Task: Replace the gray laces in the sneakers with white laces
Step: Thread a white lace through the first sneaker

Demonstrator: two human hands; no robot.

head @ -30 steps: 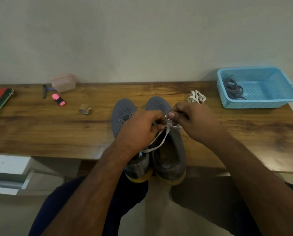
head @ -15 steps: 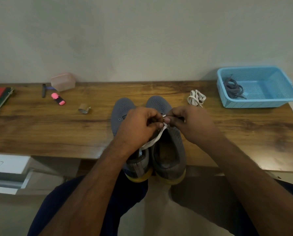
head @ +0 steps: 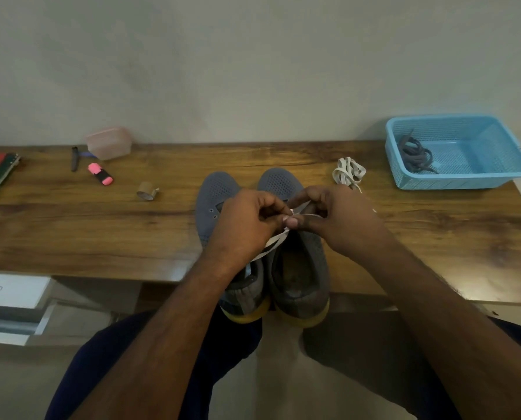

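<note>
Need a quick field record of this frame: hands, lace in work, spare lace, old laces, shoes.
left hand: pinches white lace
right hand: pinches same lace
white lace: held over right sneaker, trails toward left wrist
spare white lace: bundled on desk, left of basket
gray laces: in blue basket
sneakers: side by side, heels over desk edge

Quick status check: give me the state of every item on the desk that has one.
Left sneaker: unlaced.
Right sneaker: being laced.
White lace: pinched by left hand and right hand.
Spare white lace: bundled on the desk.
Gray laces: in the basket.
Pink box: closed.
</note>
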